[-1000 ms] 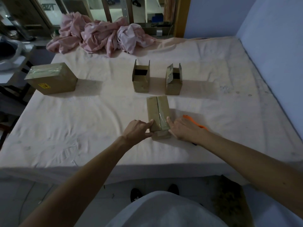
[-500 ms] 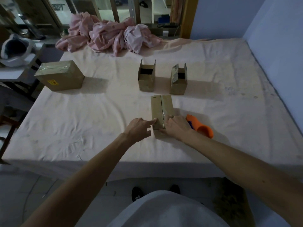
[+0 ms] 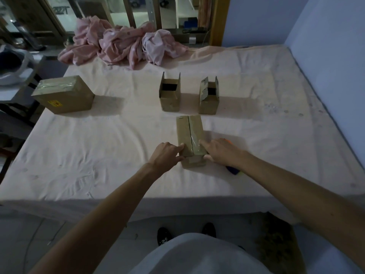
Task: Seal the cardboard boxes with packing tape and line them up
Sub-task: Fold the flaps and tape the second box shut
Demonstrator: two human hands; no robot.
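In the head view, the near box (image 3: 190,135) lay closed on the sheet-covered bed (image 3: 118,155), just in front of two open boxes (image 3: 170,93) whose flaps stood upright. A larger sealed box (image 3: 63,94) sat well apart on the left, and pink cloth (image 3: 122,44) was heaped at the far edge.

The left hand (image 3: 166,154) gripped the near box's near-left corner, thumb on the top flap and the other fingers curled against the side. The right hand (image 3: 219,153) lay flatter: its forefinger was stretched along the shiny tape strip (image 3: 194,139) on the top and its thumb was against the near face, pressing rather than clasping. The tape dispenser (image 3: 233,171) lay on the sheet just beside the box, mostly hidden under the right wrist.

Several things could go wrong from here. The dark seam between the flaps looked open, and the strip seemed to sit mostly on the right flap. If the tape did not bridge the seam, the flaps could spring up once the hands let go. Pressing on a soft mattress could tilt or slide the box, which would wrinkle the tape. A careless wrist could also nudge the dispenser away, and lining up the sealed box could knock the upright flaps behind it
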